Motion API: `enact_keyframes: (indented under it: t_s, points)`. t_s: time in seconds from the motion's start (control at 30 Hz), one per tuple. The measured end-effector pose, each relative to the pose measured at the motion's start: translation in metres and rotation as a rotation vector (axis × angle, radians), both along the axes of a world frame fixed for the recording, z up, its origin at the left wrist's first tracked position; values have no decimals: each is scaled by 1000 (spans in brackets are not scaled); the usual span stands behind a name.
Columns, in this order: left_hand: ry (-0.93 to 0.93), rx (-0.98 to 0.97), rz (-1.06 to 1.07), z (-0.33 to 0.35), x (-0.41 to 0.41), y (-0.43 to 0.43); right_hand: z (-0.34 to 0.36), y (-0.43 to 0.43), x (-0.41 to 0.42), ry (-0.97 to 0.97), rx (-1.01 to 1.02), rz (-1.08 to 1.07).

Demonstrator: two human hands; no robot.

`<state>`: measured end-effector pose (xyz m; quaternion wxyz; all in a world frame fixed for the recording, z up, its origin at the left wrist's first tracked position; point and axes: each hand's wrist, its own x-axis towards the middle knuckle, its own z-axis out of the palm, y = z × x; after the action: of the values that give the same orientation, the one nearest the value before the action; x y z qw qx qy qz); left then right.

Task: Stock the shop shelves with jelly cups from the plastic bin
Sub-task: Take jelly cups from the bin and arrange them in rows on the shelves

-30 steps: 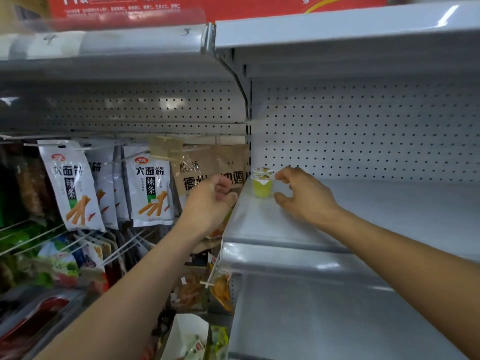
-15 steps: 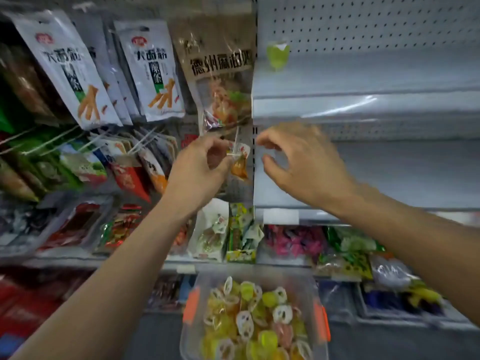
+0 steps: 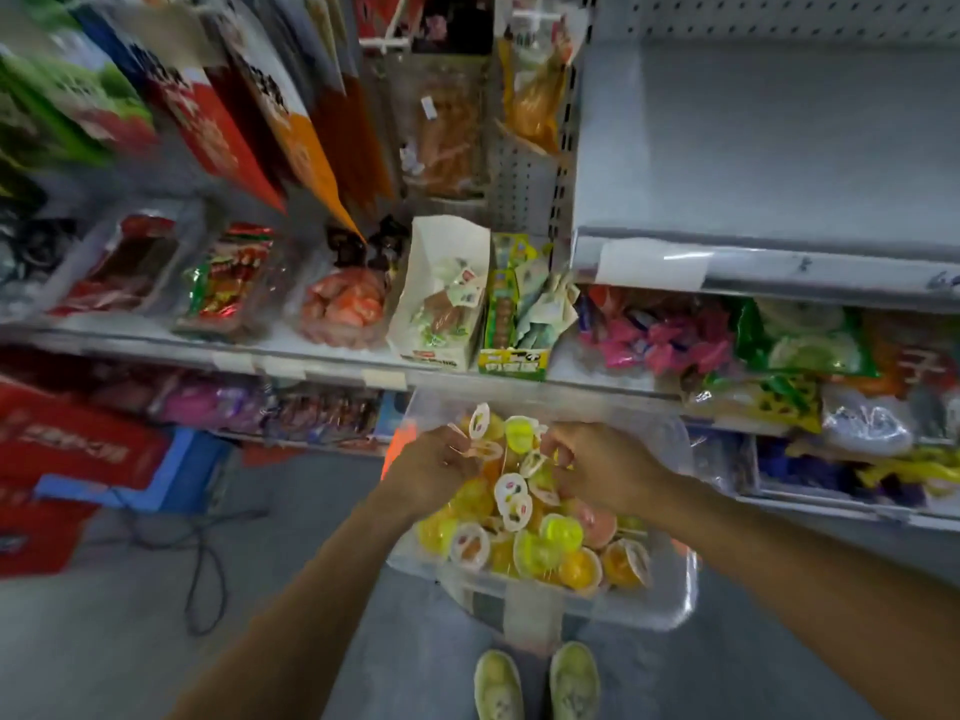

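- The plastic bin (image 3: 670, 600) is seen just ahead of the person's shoes (image 3: 535, 683), heaped with jelly cups (image 3: 524, 543) in yellow, orange and pink.
- Both hands are set in the heap. The left hand (image 3: 434, 472) is curled round a cup or two at its far left side. The right hand (image 3: 610, 467) is bent over the cups, but whether anything is gripped cannot be told.
- The grey shelf (image 3: 753, 148) is found above and beyond, to the right; no cups are made out on the part shown.
- Stocking is judged barely begun: a pick-up is in hand, and nearly the whole binful is left to be carried up.
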<state>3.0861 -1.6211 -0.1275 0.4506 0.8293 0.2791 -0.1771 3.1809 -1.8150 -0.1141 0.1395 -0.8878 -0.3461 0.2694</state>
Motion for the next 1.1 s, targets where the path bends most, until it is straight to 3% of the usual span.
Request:
enact_keyframes:
  t_s: [0.07, 0.17, 0.33, 0.57, 0.67, 0.77, 0.93, 1.1]
  points:
    - [91, 13, -2, -28, -2, -3, -35, -4, -2, 57, -62, 7]
    - [230, 126, -169, -60, -7, -5, -76, -5, -7, 146, -141, 25]
    - [211, 167, -330, -90, -5, -17, -117, -7, -9, 197, -259, 119]
    - [178, 94, -587, -113, 3, -56, -142, -12, -10, 112, -318, 214]
    - [190, 267, -773, -119, 2, -70, -147, -12, -10, 97, -359, 369]
    - [205, 458, -897, -125, 5, -81, -150, -10, -13, -60, -468, 529]
    - [156, 555, -947, -131, 9, -88, -151, -4, -20, -245, -599, 642]
    - [99, 453, -825, -120, 13, -76, -145, -14, -8, -140, -501, 537]
